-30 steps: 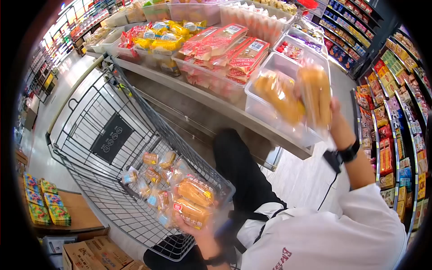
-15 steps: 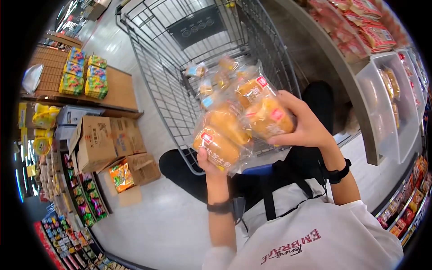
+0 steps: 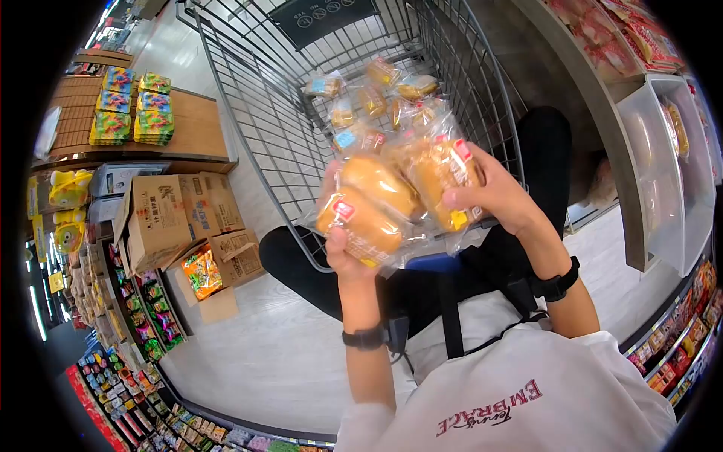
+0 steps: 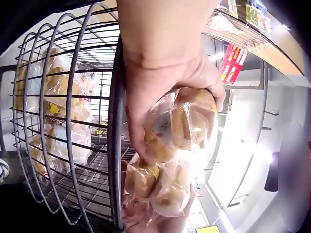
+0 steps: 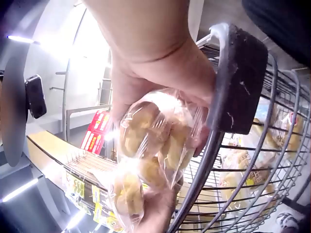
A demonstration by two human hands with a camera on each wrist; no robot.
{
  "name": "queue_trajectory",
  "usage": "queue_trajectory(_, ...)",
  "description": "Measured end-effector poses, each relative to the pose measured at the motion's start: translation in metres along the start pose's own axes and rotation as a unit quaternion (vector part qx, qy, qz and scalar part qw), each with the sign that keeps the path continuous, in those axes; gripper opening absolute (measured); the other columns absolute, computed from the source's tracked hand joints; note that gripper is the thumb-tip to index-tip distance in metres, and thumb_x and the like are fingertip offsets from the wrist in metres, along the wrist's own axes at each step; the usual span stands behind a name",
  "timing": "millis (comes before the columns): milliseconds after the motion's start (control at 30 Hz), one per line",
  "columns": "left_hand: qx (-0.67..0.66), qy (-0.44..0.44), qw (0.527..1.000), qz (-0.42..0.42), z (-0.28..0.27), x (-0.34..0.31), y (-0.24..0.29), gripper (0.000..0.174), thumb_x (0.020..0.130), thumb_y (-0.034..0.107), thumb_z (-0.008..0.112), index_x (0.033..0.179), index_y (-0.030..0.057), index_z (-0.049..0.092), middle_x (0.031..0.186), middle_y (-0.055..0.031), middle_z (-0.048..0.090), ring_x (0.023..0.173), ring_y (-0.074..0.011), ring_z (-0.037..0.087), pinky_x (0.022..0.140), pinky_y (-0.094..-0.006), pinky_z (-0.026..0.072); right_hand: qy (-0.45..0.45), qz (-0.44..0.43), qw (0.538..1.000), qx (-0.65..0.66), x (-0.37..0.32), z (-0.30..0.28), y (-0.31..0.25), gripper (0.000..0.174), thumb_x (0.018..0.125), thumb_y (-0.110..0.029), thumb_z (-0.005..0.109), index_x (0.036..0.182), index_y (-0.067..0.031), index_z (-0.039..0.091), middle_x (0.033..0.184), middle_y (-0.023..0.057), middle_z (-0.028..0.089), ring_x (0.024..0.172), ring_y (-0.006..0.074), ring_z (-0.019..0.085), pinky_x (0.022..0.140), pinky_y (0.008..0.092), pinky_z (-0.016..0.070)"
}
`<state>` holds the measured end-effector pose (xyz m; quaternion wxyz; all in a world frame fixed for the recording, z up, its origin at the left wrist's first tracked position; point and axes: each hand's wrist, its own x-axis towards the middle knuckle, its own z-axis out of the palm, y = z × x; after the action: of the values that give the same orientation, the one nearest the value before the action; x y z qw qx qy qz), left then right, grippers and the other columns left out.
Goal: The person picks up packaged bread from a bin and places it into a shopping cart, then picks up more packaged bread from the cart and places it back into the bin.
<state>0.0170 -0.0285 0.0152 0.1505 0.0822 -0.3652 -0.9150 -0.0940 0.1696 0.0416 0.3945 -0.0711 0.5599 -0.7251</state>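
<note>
My left hand (image 3: 348,256) grips a clear packet of bread rolls (image 3: 369,226), its thumb on the front of the wrapper. Another packet of bread rolls (image 3: 437,181) with a red label is held by my right hand (image 3: 497,192), thumb across its front. Side by side, the two packets overlap over the near end of the shopping cart (image 3: 248,135). In the left wrist view the left fingers curl round the packet beside the cart's wire rim. Several small wrapped breads (image 3: 369,102) lie in the cart beyond the packets.
A shelf edge with a clear plastic bin (image 3: 640,158) holding wrapped bread stands at the right. Open cardboard boxes (image 3: 162,226) sit on the floor at the left, below a wooden display (image 3: 192,124) with colourful packs. The person's legs flank the cart's near end.
My right hand brought a bread packet from the bin over to the cart, beside the left hand's packet. The view swung down and left. Lately both packets shifted only slightly.
</note>
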Motion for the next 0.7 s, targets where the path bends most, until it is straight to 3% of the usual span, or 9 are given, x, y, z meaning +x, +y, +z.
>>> queue_trajectory(67,-0.028,0.022,0.999,-0.009,-0.005,-0.006,-0.001,0.096,0.076,0.046,0.072,0.150,0.0089,0.024,0.145,-0.0160,0.039,0.131,-0.0332,0.044,0.107,-0.0480,0.0411,0.121,-0.042,0.991,-0.030,0.003,0.001,0.007,0.093,0.064,-0.029,0.089,0.135,0.0045,0.038,0.120,0.0161,0.060,0.110,0.0215,0.060,0.095,0.0317,0.0468)
queue_trajectory(100,-0.057,0.044,0.997,-0.016,-0.005,-0.008,-0.001,0.096,0.076,0.049,0.072,0.150,0.0089,0.025,0.146,-0.0137,0.040,0.132,-0.0316,0.043,0.107,-0.0468,0.0411,0.121,-0.038,0.991,-0.028,0.004,0.002,0.006,0.093,0.064,-0.029,0.089,0.135,0.0045,0.038,0.120,0.0161,0.060,0.110,0.0215,0.060,0.095,0.0317,0.0468)
queue_trajectory(167,-0.071,0.052,0.996,-0.028,-0.004,-0.008,0.000,0.098,0.075,0.049,0.073,0.150,0.0093,0.024,0.147,-0.0144,0.038,0.133,-0.0322,0.042,0.108,-0.0483,0.0406,0.263,-0.123,0.899,-0.328,0.005,0.007,0.000,0.096,0.063,-0.032,0.087,0.135,0.0056,0.036,0.123,0.0218,0.058,0.112,0.0291,0.060,0.094,0.0350,0.0479)
queue_trajectory(200,-0.043,0.023,0.998,-0.026,0.001,-0.004,0.001,0.102,0.073,0.047,0.073,0.151,0.0076,0.020,0.146,-0.0161,0.038,0.132,-0.0333,0.043,0.107,-0.0484,0.0411,0.269,-0.142,0.884,-0.355,0.006,0.011,0.002,0.097,0.061,-0.034,0.086,0.135,0.0060,0.036,0.124,0.0260,0.055,0.112,0.0361,0.059,0.094,0.0383,0.0479)
queue_trajectory(300,-0.002,-0.003,1.000,-0.026,0.004,0.002,0.000,0.108,0.070,0.044,0.074,0.152,0.0048,0.017,0.146,-0.0179,0.038,0.131,-0.0342,0.044,0.108,-0.0477,0.0412,0.268,-0.189,0.856,-0.399,0.007,0.034,0.011,0.097,0.061,-0.034,0.085,0.135,0.0055,0.036,0.124,0.0255,0.055,0.111,0.0379,0.059,0.094,0.0398,0.0477)
queue_trajectory(467,0.012,0.027,0.999,-0.017,0.006,-0.001,0.002,0.110,0.067,0.045,0.074,0.152,0.0041,0.017,0.145,-0.0183,0.038,0.132,-0.0331,0.044,0.109,-0.0454,0.0402,0.275,-0.163,0.851,-0.417,0.005,0.039,0.016,0.092,0.066,-0.033,0.083,0.135,0.0064,0.037,0.124,0.0253,0.054,0.112,0.0382,0.058,0.096,0.0406,0.0469)
queue_trajectory(533,0.007,0.044,0.999,-0.022,0.007,-0.004,0.005,0.110,0.068,0.046,0.074,0.152,0.0056,0.017,0.146,-0.0180,0.038,0.132,-0.0329,0.043,0.109,-0.0454,0.0400,0.165,-0.162,0.925,-0.301,0.001,0.033,0.016,0.095,0.070,-0.025,0.082,0.144,0.0029,0.029,0.134,0.0216,0.051,0.121,0.0292,0.054,0.098,0.0381,0.0467)
queue_trajectory(667,-0.031,0.064,0.997,-0.036,-0.001,-0.008,0.004,0.102,0.074,0.053,0.067,0.153,0.0093,0.019,0.146,-0.0155,0.038,0.133,-0.0316,0.042,0.109,-0.0462,0.0384,0.119,-0.162,0.923,-0.327,-0.017,0.022,0.002,0.093,0.073,-0.022,0.079,0.148,-0.0027,0.029,0.137,0.0172,0.049,0.122,0.0272,0.053,0.094,0.0375,0.0496)
queue_trajectory(700,-0.044,0.057,0.997,-0.041,-0.003,-0.008,0.004,0.100,0.076,0.055,0.065,0.152,0.0093,0.020,0.147,-0.0148,0.038,0.133,-0.0312,0.041,0.109,-0.0467,0.0379,0.097,-0.157,0.950,-0.250,-0.019,0.019,-0.003,0.092,0.072,-0.021,0.080,0.148,-0.0049,0.031,0.138,0.0158,0.048,0.119,0.0254,0.053,0.091,0.0359,0.0506)
